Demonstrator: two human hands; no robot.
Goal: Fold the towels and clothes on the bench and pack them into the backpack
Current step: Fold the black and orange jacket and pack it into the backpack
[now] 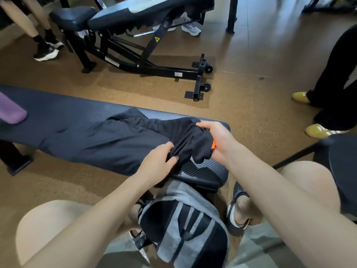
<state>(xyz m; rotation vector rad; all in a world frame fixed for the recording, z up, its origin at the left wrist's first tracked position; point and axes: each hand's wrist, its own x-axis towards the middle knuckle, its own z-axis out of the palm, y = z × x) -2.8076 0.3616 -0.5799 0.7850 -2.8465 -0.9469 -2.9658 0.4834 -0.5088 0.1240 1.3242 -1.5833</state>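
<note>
1. Two hands are on one garment (181,138) in the head view, which is the only view. It is a dark piece bunched at the near right end of the bench (204,171), with the rest of it trailing left along the pad.
2. Your left hand (156,163) pinches a gathered ridge of the cloth between thumb and curled fingers. Your right hand (214,140) is curled round the bunched end, where an orange tag (213,145) shows by the palm.
3. To fold well, I judge you should first draw the hands apart so the bunch opens flat on the pad. Find two matching corners or the waistband before any crease is made.
4. Keep the cloth on the bench as you smooth it. The near edge hangs close to the pad's lip and could slide off toward your feet.
5. The backpack (185,229) stands on the floor between your knees, just below the bench end. I cannot tell whether its top is open.
6. A purple item (11,111) lies at the far left of the bench, well apart, likely a towel awaiting its turn.
</note>
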